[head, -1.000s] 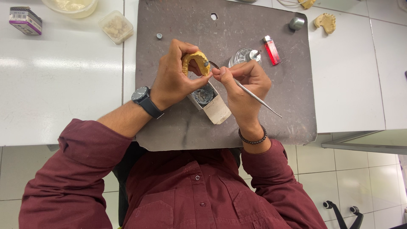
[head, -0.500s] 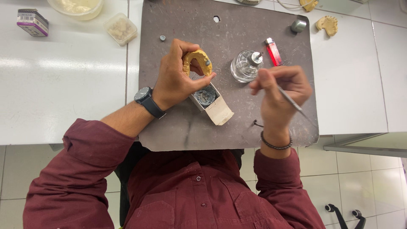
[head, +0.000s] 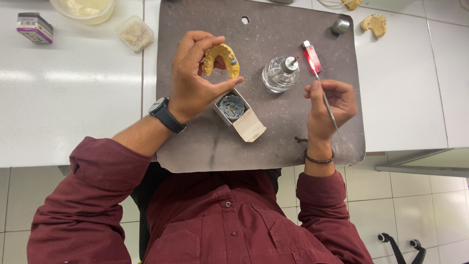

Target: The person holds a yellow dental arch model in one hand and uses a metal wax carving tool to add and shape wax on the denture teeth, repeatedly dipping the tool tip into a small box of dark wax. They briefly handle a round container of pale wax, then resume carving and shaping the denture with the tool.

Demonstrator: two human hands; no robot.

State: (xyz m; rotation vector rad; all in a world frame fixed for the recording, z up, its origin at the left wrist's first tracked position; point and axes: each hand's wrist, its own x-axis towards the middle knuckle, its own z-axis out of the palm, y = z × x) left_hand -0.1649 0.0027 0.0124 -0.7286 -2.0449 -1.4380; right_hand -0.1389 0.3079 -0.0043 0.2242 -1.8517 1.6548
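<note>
holding yellow dental cast (head: 222, 56), open box (head: 239, 115) of grey wax (head: 231, 106)

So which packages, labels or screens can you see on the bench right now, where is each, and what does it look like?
Small box: far left on the white counter, rectangular, purple and white with a pale printed label on its side.
Clear lidded tub: left of the grey mat, squarish, holding beige crumbly material.
Open cardboard box: on the mat by the left hand, off-white, grey material inside.
Wristwatch: left wrist, dark face.
</note>
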